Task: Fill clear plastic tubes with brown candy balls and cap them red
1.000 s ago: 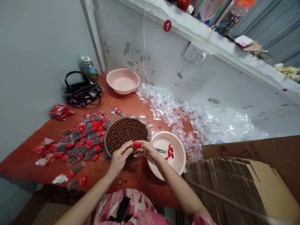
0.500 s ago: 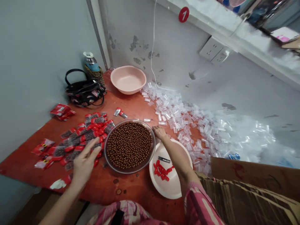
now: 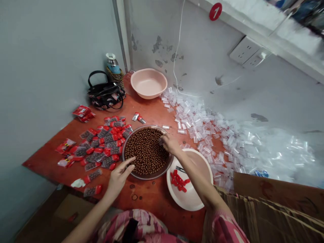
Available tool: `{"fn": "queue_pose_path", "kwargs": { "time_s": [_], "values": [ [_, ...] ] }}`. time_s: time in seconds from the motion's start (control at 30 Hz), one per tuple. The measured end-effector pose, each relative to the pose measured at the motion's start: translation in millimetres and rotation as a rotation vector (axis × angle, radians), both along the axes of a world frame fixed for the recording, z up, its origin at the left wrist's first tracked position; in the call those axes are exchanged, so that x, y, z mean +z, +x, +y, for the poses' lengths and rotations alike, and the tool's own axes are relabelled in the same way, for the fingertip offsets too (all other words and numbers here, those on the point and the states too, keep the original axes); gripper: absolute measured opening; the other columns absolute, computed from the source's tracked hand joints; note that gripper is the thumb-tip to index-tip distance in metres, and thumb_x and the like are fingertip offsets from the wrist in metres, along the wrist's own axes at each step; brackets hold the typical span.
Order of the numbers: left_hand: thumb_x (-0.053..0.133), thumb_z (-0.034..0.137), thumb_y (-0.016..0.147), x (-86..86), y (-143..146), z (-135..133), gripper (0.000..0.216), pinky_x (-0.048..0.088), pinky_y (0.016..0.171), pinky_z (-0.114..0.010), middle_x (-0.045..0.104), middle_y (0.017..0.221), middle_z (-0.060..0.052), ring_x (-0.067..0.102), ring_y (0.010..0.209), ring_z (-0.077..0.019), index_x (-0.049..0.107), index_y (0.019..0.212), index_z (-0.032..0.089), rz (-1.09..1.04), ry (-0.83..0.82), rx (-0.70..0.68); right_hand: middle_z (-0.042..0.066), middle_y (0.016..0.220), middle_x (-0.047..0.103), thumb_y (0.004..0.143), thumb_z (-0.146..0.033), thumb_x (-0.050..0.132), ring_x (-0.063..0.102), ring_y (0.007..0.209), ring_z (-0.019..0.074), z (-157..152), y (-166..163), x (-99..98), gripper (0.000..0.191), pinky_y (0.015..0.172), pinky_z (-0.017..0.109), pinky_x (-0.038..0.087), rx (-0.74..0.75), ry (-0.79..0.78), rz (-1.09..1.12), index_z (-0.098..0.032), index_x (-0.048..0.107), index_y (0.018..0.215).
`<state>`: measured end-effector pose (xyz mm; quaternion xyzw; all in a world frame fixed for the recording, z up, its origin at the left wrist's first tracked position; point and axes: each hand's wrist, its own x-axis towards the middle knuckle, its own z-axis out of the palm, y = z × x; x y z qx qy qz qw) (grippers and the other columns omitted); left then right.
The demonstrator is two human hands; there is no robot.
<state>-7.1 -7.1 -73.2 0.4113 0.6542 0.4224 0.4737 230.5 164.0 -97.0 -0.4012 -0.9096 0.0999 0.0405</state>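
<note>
Two hands are in view, the left hand [image 3: 117, 177] and the right hand [image 3: 170, 144]. One glass bowl [image 3: 149, 176] holds brown beads [image 3: 145, 152], far too many to count. There are two pale basins, the far basin [image 3: 149, 82] and the near basin [image 3: 192, 199]. In the near basin lie roughly eight red caps [image 3: 178, 179] and one black label [image 3: 180, 168]. Filled red-capped tubes [image 3: 106, 141] number several dozen, and two more loose tubes [image 3: 138, 117] lie apart from them. Clear empty tubes [image 3: 197, 125] run into the hundreds. There is one black handbag [image 3: 105, 94], one bottle [image 3: 112, 64], one round red number tag [image 3: 215, 11] and two wall sockets [image 3: 249, 52] side by side
</note>
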Motion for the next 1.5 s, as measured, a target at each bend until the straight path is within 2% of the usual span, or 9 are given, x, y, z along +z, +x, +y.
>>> {"fn": "queue_pose_path", "kwargs": {
  "time_s": [0.2,0.37,0.57,0.7,0.8,1.07,1.23,1.33,1.5],
  "values": [
    [0.052,0.036,0.074,3.6,-5.6,-24.7,0.035,0.036,0.093,-0.038,0.059,0.110,-0.006,0.051,0.105,-0.0208,0.057,0.105,0.021,-0.028,-0.004,-0.006,0.012,0.092,0.050,0.082,-0.011,0.033,0.041,0.093,0.0227,-34.9,-77.3,-24.9,0.021,0.079,0.037,0.035,0.154,-0.103,-0.145,-0.011,0.053,0.088],
    [0.054,0.036,0.073,1.0,-21.1,-44.8,0.032,0.038,0.091,-0.035,0.061,0.106,-0.005,0.052,0.103,-0.0210,0.060,0.101,0.020,-0.042,-0.011,0.085,0.008,0.099,0.051,0.070,-0.014,0.054,0.044,0.093,0.0179,-46.8,-88.3,-36.0,0.029,0.083,0.029,0.036,0.172,-0.215,-0.038,-0.012,0.051,0.100],
    [0.053,0.036,0.073,-10.2,-21.8,-32.8,0.034,0.038,0.091,-0.037,0.061,0.106,-0.008,0.054,0.100,-0.0203,0.058,0.102,0.018,-0.142,0.002,0.087,0.001,0.103,0.054,0.065,-0.021,0.061,0.049,0.095,0.0143,-59.8,-72.7,-17.6,0.040,0.088,0.030,0.035,-0.171,-0.662,0.635,-0.020,0.051,0.104],
    [0.055,0.035,0.071,-11.8,-9.7,-2.8,0.044,0.039,0.091,-0.036,0.054,0.116,-0.010,0.053,0.103,-0.0206,0.053,0.111,0.017,-0.213,0.066,0.019,0.001,0.101,0.058,0.061,-0.025,0.065,0.053,0.092,0.0146,-75.1,-72.3,6.7,0.046,0.088,0.034,0.036,-0.249,-1.011,0.963,-0.022,0.052,0.106],
    [0.056,0.033,0.070,-6.9,2.9,15.2,0.049,0.037,0.093,-0.036,0.050,0.120,-0.010,0.050,0.106,-0.0208,0.049,0.116,0.017,-0.268,0.102,-0.059,0.001,0.100,0.059,0.061,-0.024,0.065,0.054,0.090,0.0146,-84.4,-70.2,23.3,0.045,0.086,0.034,0.038,-0.258,-1.130,1.090,-0.022,0.054,0.105],
    [0.058,0.033,0.069,5.8,32.9,24.8,0.045,0.048,0.079,-0.038,0.058,0.108,-0.008,0.057,0.092,-0.0219,0.053,0.110,0.014,-0.526,0.058,-0.147,0.000,0.090,0.061,0.063,-0.025,0.066,0.055,0.081,0.0129,-102.3,-52.3,53.0,0.035,0.077,0.028,0.043,-0.344,-0.897,1.087,-0.021,0.059,0.097],
    [0.065,0.028,0.064,14.9,46.3,22.0,0.031,0.047,0.081,-0.035,0.065,0.089,-0.005,0.060,0.082,-0.0176,0.060,0.090,0.013,-0.617,0.014,-0.190,0.001,0.092,0.060,0.064,-0.029,0.065,0.055,0.083,0.0134,-112.3,-17.6,66.9,0.040,0.075,0.027,0.044,-0.365,-0.802,1.063,-0.023,0.055,0.103],
    [0.066,0.026,0.065,22.9,50.6,15.8,0.025,0.047,0.080,-0.035,0.065,0.088,-0.004,0.060,0.082,-0.0174,0.058,0.086,0.014,-0.738,-0.031,-0.174,0.002,0.096,0.059,0.073,-0.033,0.054,0.055,0.082,0.0126,-116.4,31.5,60.0,0.031,0.069,0.024,0.043,-0.549,-0.648,0.937,-0.021,0.053,0.102],
    [0.063,0.023,0.069,31.4,56.1,-2.4,0.023,0.048,0.079,-0.032,0.064,0.090,-0.007,0.061,0.084,-0.0183,0.057,0.088,0.013,-0.822,-0.095,-0.222,0.002,0.079,0.063,0.073,-0.025,0.051,0.055,0.071,0.0126,-144.1,102.2,17.8,0.015,0.065,0.021,0.038,-0.818,-0.525,0.271,-0.017,0.061,0.080]
  ]
}}
